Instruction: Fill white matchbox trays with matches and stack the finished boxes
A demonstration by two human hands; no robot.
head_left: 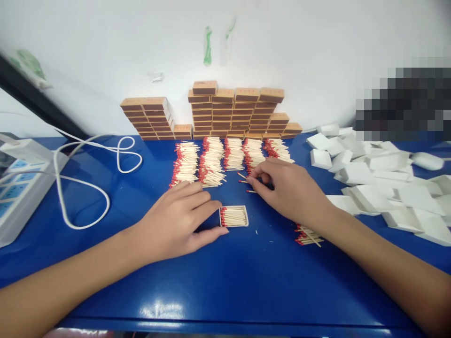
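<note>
A white matchbox tray (247, 217) filled with red-headed matches (233, 216) lies on the blue table. My left hand (176, 218) grips the tray's left end between thumb and index finger, the other fingers bent on the table. My right hand (285, 188) is closed in a pinch at a few loose matches (242, 178) behind and to the right of the tray; how many it holds is unclear. Several piles of matches (213, 162) stand in a row behind the hands. A smaller heap of matches (308, 235) lies partly under my right forearm.
Stacked brown matchboxes (230, 112) line the wall at the back. White matchbox trays (373, 169) are heaped on the right. A white cable (105, 197) loops across the left side near a power strip (24, 183). The table's front edge (225, 324) runs along the bottom.
</note>
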